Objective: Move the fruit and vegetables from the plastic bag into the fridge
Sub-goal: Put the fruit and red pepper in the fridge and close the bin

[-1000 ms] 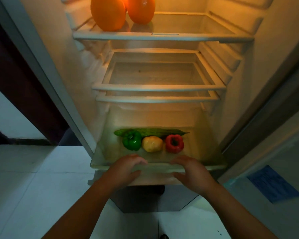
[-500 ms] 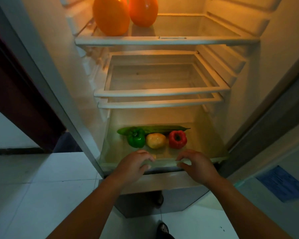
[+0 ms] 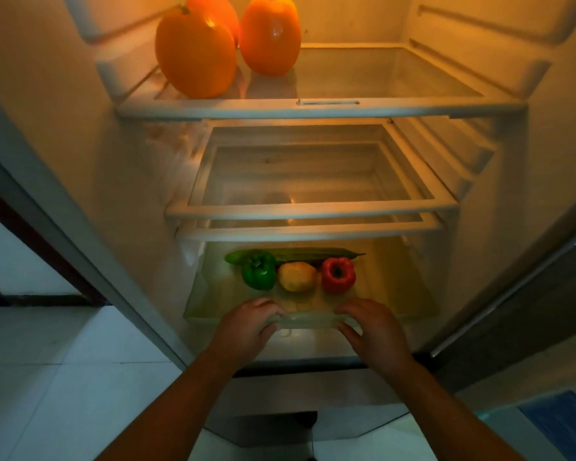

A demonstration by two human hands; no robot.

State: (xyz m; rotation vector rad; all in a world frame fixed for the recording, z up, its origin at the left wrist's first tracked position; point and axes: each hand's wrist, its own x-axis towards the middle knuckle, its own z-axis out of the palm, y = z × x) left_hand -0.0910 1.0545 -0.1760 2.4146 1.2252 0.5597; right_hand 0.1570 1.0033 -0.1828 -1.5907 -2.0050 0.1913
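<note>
**Head view: both hands grasp the drawer front, 4 vegetables inside**

The fridge [image 3: 80,128] stands open, lit warm yellow from within. At its bottom a clear drawer [image 3: 310,319] sits partly out, and both hands hold its near rim. The left hand [image 3: 250,322] has its fingers curled over the top of the rim with the thumb tucked under. The right hand [image 3: 373,327] clasps the same edge in the same way, a little to the right. The 2 hands are apart, with a bare stretch of rim between them.

Inside the drawer, 3 items lie in a row, touching or almost touching — a green pepper [image 3: 259,271] on the left, a potato [image 3: 296,276] in the middle and a red pepper [image 3: 338,275] on the right. A long cucumber [image 3: 313,253] lies crosswise just behind them, at the far side.

Above the drawer are 2 glass shelves close together [image 3: 313,211], seen through to the drawer below. Higher up, the top shelf [image 3: 313,109] carries 3 orange fruits [image 3: 195,58] grouped at its left end, 1 of them mostly hidden behind the others.

A pale tiled floor [image 3: 47,377] lies left of the fridge.
</note>
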